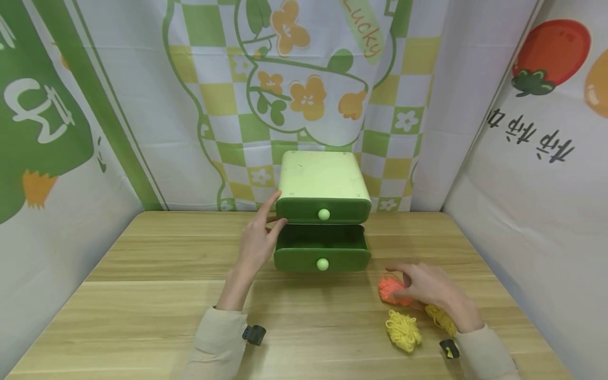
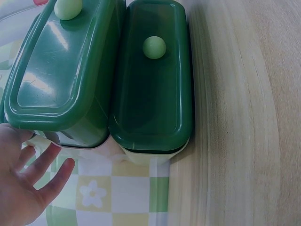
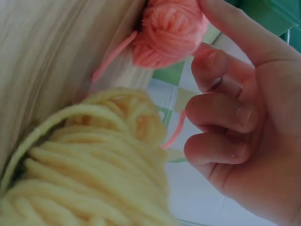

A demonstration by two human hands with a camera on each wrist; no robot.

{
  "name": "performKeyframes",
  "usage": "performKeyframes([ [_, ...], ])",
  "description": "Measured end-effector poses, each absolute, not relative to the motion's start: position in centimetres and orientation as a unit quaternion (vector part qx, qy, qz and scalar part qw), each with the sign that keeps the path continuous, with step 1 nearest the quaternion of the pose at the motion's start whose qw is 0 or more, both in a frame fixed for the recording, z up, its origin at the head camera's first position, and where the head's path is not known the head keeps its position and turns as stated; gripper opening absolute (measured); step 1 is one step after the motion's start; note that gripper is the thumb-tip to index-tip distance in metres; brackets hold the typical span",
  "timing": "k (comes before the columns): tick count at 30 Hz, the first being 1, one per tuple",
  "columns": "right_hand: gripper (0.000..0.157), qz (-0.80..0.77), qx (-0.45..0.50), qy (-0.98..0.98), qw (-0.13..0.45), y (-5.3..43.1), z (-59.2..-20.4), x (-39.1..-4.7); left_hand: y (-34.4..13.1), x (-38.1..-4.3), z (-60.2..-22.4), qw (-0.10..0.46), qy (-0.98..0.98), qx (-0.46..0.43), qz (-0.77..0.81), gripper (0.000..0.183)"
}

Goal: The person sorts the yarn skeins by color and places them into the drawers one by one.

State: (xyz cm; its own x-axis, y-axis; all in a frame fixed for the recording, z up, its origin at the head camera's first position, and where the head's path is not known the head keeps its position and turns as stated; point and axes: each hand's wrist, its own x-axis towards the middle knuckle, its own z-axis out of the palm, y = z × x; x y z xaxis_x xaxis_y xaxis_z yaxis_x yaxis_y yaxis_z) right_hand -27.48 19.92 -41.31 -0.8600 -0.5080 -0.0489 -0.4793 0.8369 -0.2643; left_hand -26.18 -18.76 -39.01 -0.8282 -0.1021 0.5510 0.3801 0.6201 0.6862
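A small chest with a pale green top [image 1: 323, 174] and dark green drawers stands against the back curtain. Its lower drawer [image 1: 299, 259] is pulled out in the head view, with the dark inside showing. My left hand [image 1: 256, 243] touches the chest's left side by the upper drawer [image 1: 299, 211], fingers spread in the left wrist view. Low over a coral yarn ball [image 1: 390, 290] is my right hand [image 1: 429, 287]; a digit reaches the ball's edge in the right wrist view, other fingers loosely bent. A yellow yarn ball [image 1: 402, 331] lies nearby, another [image 1: 440, 319] partly under the wrist.
Everything stands on a wooden table [image 1: 142, 295]. A checkered, flower-printed curtain [image 1: 228, 105] hangs behind it, and printed cloth walls [image 1: 522, 174] close off both sides. Loose coral strands trail from the coral ball in the right wrist view.
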Motion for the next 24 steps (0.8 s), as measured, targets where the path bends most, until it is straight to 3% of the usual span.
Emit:
performKeyframes([
  [15,0.063,-0.131,-0.228,0.959,0.109,19.67,-41.84,-27.48,-18.71,-26.19,-38.95,0.278,-0.857,-0.086,-0.426,0.065],
  [24,0.043,-0.134,-0.226,0.96,0.099,19.14,-41.98,-27.28,-18.74,-26.15,-38.89,0.272,-0.857,-0.08,-0.431,0.065],
])
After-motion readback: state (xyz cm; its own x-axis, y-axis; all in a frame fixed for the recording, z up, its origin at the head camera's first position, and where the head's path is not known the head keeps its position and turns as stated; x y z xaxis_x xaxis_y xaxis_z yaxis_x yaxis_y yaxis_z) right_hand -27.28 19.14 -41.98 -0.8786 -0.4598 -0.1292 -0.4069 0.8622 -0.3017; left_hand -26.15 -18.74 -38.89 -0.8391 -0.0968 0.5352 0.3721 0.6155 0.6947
